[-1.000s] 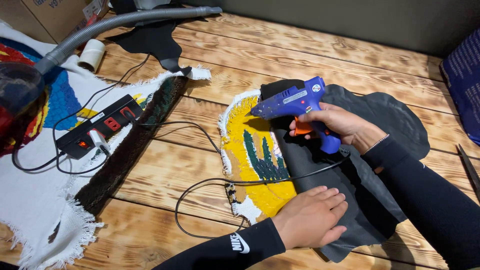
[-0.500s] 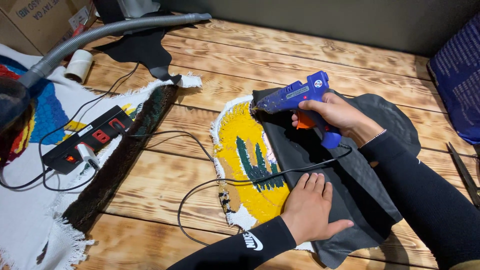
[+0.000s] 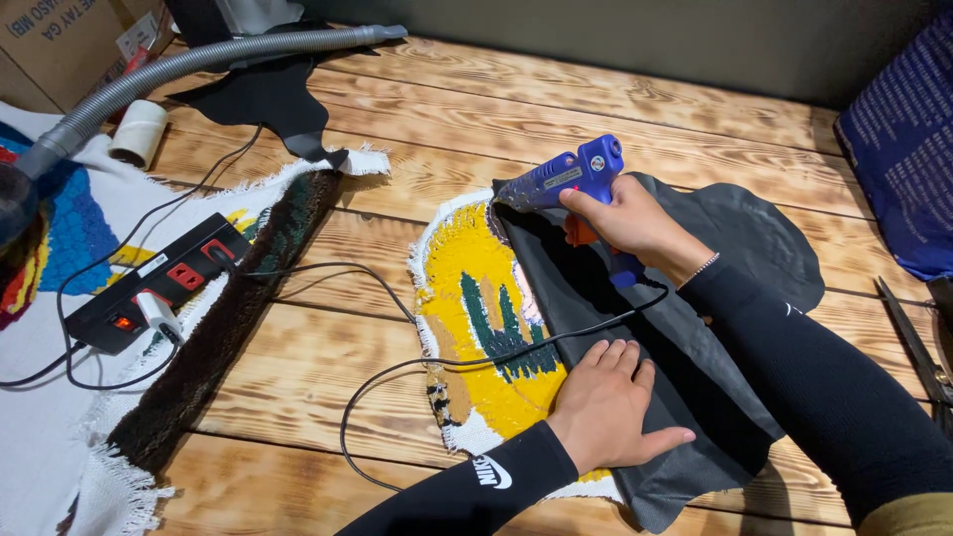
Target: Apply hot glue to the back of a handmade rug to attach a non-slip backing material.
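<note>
We see the right hand (image 3: 630,220) closed around the handle of a blue glue gun (image 3: 568,179), a finger on its orange trigger. The gun's nozzle points to about nine o'clock and meets the upper edge of a dark backing sheet (image 3: 715,298), where that sheet overlaps a small tufted rug (image 3: 476,318). The rug lies face down on the wooden table (image 3: 596,99), its yellow field and green cactus shape showing at the uncovered left part. The sheet covers the rug's right part and spreads on toward three o'clock, under our right forearm.

The left hand (image 3: 611,402) lies open and flat, fingers together and pointing to about twelve o'clock, pressing the sheet's folded edge down at the rug's lower part. It sits at six o'clock from the gun, well apart from the right hand, with the sheet between them. The gun's black cord (image 3: 397,372) runs from the handle across the sheet, just above the left fingertips, over the rug, then loops on the boards at about eight o'clock.

At nine o'clock from the rug a black power strip (image 3: 159,283) rests on a larger rug piece (image 3: 60,397) with a dark pile border. A grey hose (image 3: 208,55) crosses the top left, a tape roll (image 3: 137,132) just below it. Scissors (image 3: 918,347) lie at the right edge.
</note>
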